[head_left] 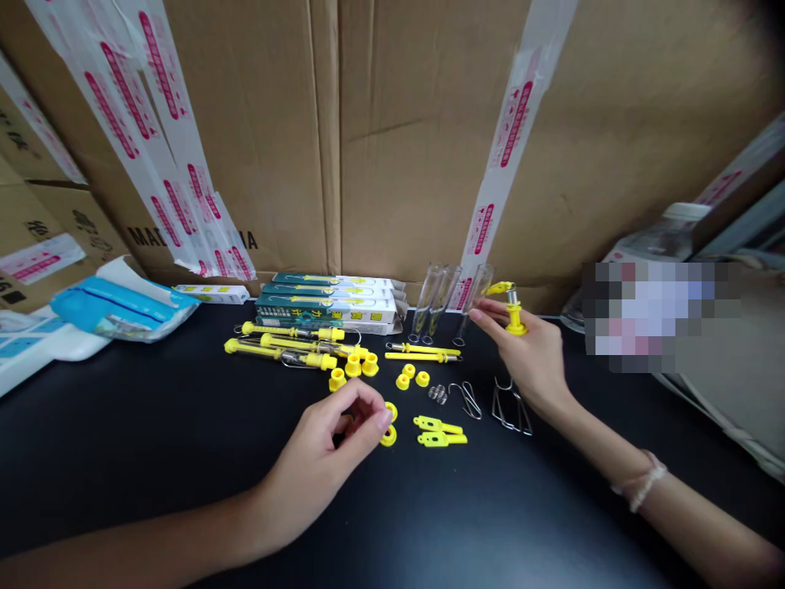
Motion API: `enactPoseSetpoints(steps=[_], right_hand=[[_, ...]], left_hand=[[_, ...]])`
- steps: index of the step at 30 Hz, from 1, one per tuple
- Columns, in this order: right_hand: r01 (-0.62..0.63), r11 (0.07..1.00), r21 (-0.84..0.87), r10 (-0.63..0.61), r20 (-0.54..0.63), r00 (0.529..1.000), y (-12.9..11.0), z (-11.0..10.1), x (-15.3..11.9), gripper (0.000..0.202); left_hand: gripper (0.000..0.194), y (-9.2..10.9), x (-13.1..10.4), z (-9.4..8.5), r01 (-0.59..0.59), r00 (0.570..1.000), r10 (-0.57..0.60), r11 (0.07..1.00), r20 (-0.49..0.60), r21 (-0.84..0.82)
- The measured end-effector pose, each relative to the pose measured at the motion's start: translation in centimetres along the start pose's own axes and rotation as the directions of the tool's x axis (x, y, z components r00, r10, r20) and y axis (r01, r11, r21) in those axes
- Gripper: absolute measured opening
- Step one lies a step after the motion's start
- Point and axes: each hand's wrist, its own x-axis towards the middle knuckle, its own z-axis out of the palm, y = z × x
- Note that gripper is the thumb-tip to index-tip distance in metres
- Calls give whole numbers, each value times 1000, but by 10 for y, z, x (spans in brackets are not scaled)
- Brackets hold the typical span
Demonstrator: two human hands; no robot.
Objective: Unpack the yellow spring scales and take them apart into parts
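Note:
My left hand (334, 438) is closed in a pinch at the table's centre, its fingertips beside two yellow rings (388, 437). Whether anything is between the fingertips is hidden. At the right, my right hand (532, 356) has its thumb and fingertip at a clear tube (467, 315), which stands slightly tilted. A yellow part with a metal spring (513, 311) sticks up from between the fingers of the same hand. Two more clear tubes (431, 307) stand just left of it. Below that hand lie bent wire frames (512, 413).
Yellow flat tabs (440, 439), wire hooks (469, 401), small springs (437, 394), yellow rods (423, 353) and yellow collars (352, 366) lie mid-table. Assembled spring scales (288, 348) rest in front of stacked boxes (331, 303). A blue packet (126, 303) is left; a bottle (666, 233) right. Cardboard (417, 164) stands behind.

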Motion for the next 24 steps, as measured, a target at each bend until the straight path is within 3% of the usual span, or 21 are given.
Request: enactPoseSetpoints(steps=[14,24], right_hand=[[-174,977,119,151,181,972,-12,5,-11,51],[-201,972,126,176,184,967,-18,1,-17,53]], left_hand=[[22,2,0,0,-10,1000,10,1000,13,9],[22,1,-1,0,-8,1000,8,1000,15,7]])
